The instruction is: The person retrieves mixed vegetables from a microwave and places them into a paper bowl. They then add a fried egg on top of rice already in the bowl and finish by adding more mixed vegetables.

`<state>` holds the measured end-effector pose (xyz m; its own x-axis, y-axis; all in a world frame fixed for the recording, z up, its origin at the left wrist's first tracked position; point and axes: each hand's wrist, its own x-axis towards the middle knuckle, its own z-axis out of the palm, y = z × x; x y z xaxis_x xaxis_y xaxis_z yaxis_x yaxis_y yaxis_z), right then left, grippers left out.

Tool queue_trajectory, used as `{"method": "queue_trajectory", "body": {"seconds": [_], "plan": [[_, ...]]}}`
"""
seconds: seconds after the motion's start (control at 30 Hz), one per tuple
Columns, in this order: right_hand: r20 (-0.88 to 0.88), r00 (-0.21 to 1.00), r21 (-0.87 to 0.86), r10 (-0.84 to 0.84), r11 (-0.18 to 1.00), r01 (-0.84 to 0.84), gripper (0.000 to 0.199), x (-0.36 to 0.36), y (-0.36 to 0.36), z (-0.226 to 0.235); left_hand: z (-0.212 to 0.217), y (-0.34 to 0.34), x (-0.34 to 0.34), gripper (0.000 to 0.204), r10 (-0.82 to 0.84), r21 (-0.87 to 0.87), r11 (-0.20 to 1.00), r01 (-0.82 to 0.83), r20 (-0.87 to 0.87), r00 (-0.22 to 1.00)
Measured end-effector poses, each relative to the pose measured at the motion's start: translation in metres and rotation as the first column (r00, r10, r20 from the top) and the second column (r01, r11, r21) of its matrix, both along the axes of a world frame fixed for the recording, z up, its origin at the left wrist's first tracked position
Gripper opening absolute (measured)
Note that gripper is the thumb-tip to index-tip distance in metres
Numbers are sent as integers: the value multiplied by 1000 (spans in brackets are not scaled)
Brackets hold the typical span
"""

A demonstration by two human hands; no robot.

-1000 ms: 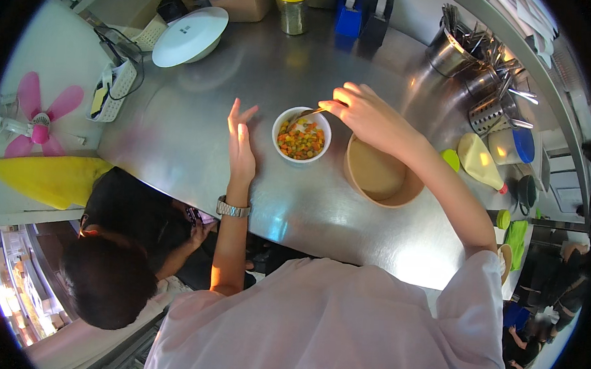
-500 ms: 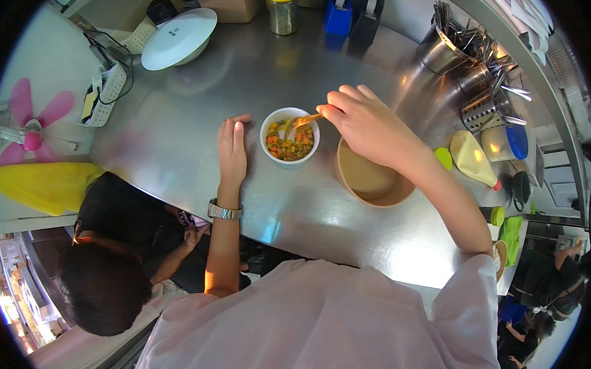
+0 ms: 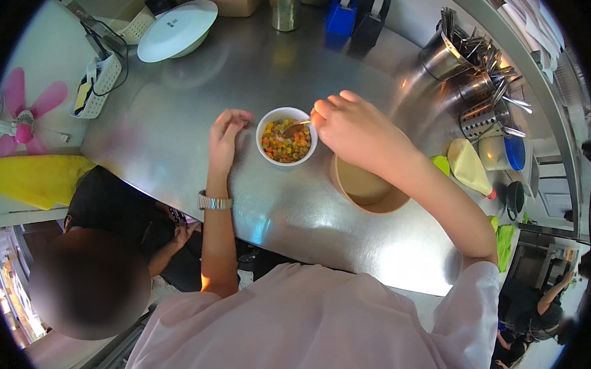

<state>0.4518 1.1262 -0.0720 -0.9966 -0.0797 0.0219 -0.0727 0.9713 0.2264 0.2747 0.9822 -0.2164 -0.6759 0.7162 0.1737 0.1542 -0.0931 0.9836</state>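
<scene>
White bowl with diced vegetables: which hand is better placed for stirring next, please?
Probably the right hand: it holds the spoon, its tip at the vegetables. The left hand looks empty, beside the white bowl.

You have on a loose, pale shirt (image 3: 308, 329), whitish with a faint pink tint, its plain cloth creased in soft folds over your chest and shoulders. Your right sleeve (image 3: 466, 304) is short and wide, ending near the elbow; your left sleeve (image 3: 180, 312) is short too, leaving that forearm (image 3: 219, 247) uncovered. Around your left wrist runs a silver metal band (image 3: 214, 201) of small links; its face cannot be made out. Your left hand (image 3: 224, 137) and right hand (image 3: 352, 127) are bare.
</scene>
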Motion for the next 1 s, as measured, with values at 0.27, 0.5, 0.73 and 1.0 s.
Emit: {"method": "queue_trajectory", "body": {"seconds": [0.27,0.5,0.73,1.0], "plan": [[186,977,121,100,985,-124,4,-40,-28,17,28,38,-63,27,-287,-213,919,332,216,933],[454,890,65,42,995,-80,8,-77,-24,34,25,41,-72,34,-329,-170,914,369,223,918],[540,827,-126,-154,957,261,14,-70,32,25,23,36,-84,39,-433,50,896,441,315,845],[463,866,-571,-188,684,454,16,-20,45,-17,22,36,-84,40,-396,9,911,413,304,867]]}}
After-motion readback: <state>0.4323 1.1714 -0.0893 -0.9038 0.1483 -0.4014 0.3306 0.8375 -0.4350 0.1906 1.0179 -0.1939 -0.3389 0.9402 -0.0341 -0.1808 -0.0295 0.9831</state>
